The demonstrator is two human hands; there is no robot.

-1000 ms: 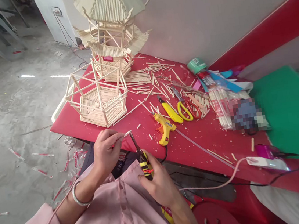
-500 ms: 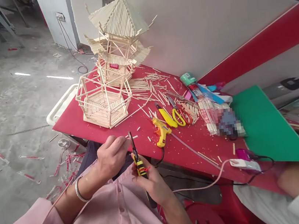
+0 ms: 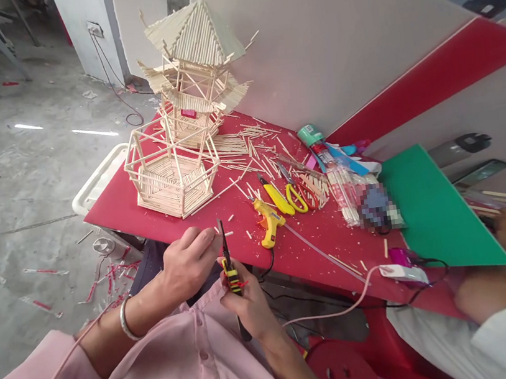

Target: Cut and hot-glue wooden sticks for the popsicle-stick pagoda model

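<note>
Swinging upright since a second ago, the cutters (image 3: 228, 262) sit clenched in the right grip (image 3: 244, 297), blades meeting the stick (image 3: 226, 234) pinched tight by the left grip (image 3: 192, 257) just beside them; the snip looks under way.

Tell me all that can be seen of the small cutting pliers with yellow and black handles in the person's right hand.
The small cutting pliers have slim dark metal jaws and handles clad in yellow and black, with a bit of red on them. They stand nearly upright, jaws up, in front of the near edge of the red table. The right hand grips the handles from below. The jaws look nearly shut at a short pale stick, which the pinched left hand holds to them.
</note>
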